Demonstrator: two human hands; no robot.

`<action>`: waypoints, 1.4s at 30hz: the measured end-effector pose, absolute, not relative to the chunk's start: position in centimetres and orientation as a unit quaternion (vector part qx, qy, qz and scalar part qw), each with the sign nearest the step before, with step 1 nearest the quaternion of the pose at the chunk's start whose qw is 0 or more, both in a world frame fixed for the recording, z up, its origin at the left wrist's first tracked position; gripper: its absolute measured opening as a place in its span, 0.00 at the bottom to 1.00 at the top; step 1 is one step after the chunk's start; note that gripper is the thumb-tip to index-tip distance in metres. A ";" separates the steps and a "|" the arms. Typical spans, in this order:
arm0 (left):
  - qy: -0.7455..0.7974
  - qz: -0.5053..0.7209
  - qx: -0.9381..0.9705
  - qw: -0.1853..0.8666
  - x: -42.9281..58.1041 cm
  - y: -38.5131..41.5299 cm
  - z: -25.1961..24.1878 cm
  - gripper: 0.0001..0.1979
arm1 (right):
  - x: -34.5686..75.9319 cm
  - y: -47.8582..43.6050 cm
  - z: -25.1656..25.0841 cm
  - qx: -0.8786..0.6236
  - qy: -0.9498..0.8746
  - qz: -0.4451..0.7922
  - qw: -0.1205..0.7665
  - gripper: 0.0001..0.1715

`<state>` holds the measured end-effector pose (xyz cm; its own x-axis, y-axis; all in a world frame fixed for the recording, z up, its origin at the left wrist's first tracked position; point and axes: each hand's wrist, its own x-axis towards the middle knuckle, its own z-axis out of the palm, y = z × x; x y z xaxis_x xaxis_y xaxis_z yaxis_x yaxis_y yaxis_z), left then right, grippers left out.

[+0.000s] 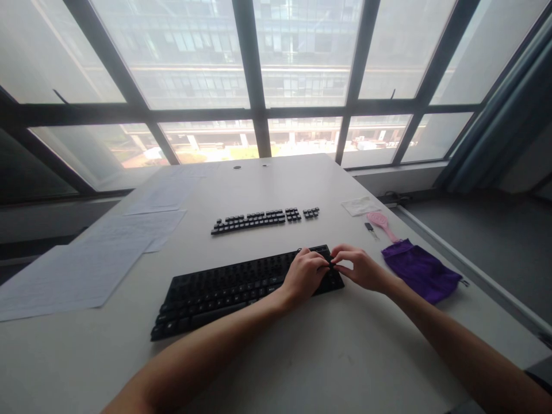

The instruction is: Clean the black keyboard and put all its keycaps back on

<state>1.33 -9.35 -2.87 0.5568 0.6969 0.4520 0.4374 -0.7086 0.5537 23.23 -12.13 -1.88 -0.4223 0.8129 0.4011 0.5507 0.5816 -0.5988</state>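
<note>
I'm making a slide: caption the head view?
Left hand and right hand at a keyboard, loose keys beyond it.

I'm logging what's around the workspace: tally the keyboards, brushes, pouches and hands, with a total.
Keyboards: 1, black keyboard
Brushes: 1, pink brush
Pouches: 1, purple pouch
Hands: 2, left hand and right hand
Total: 5

Hazy daylight pours through the windows point(198, 52) (the lower panes point(211, 141) nearly washed out), leaving the near surface point(319, 368) dim and grey; wide-angle distortion stretches the edges.
</note>
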 end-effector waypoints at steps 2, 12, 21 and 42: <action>0.338 0.347 0.847 0.219 1.4 -9.3 -2.8 0.03 | 23.3 -12.1 -2.0 -0.417 -0.817 0.193 0.348 0.02; 0.316 0.363 0.846 0.231 1.7 -9.4 -2.5 0.05 | 23.3 -12.1 -2.0 -0.413 -0.819 0.194 0.348 0.03; 0.312 0.363 0.846 0.235 1.7 -9.3 -2.5 0.05 | 23.3 -12.0 -2.0 -0.413 -0.822 0.194 0.340 0.02; 0.295 0.310 0.894 0.130 2.3 -9.8 -2.5 0.12 | 23.3 -12.1 -1.9 -0.414 -0.822 0.189 0.343 0.04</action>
<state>2.34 -9.77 -2.54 0.6328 0.6090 0.4782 0.4471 -0.7916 0.4165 23.25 -12.06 -1.92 -0.4225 0.8094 0.4078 0.5506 0.5866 -0.5939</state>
